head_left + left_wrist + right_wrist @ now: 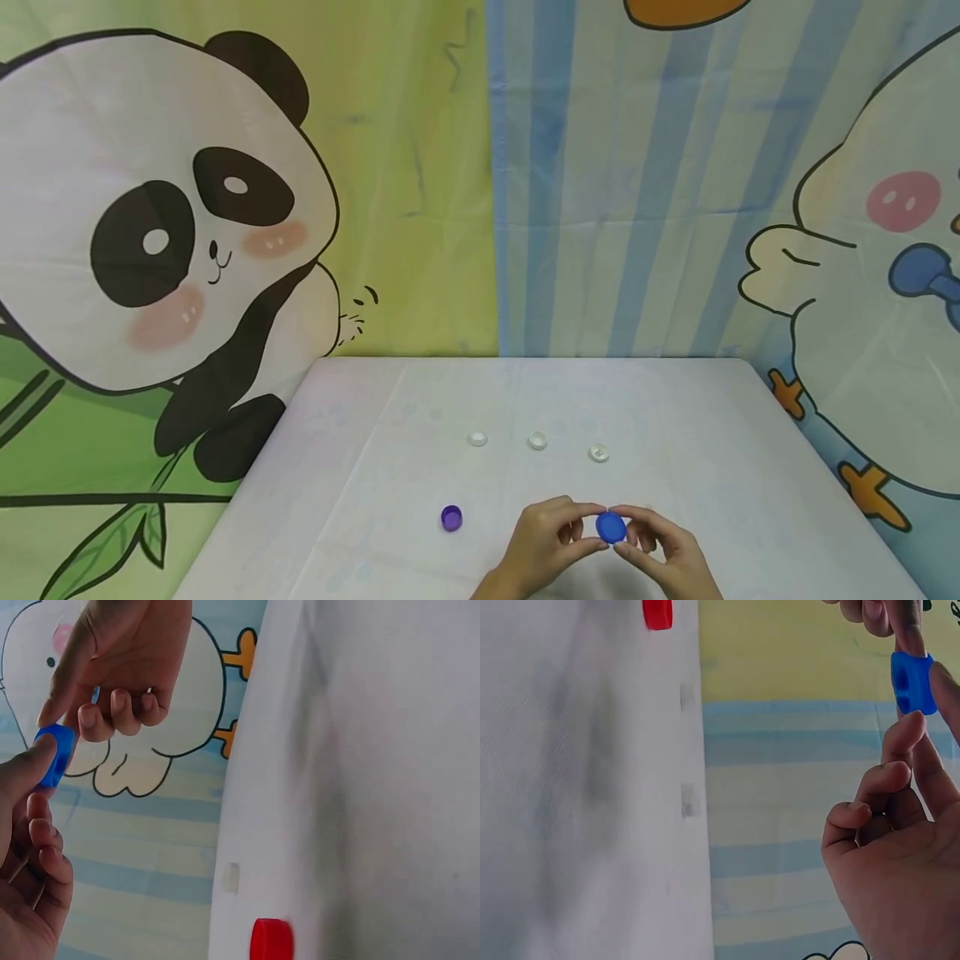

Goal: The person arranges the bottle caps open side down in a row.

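Observation:
A blue bottle cap is held up in front of me between both hands. My left hand pinches its left side between thumb and index finger. From the other side my right hand pinches it the same way. Both wrist views show the cap's hollow side: the blue cap in the left, the blue cap in the right. The remaining fingers of both hands curl loosely beneath. To the left of my hands, a purple cap lies hollow side up on the table.
Three small white caps lie in a loose row farther back on the white table. A red-looking cap appears in the left wrist view. Behind the table hangs a cloth printed with cartoon animals.

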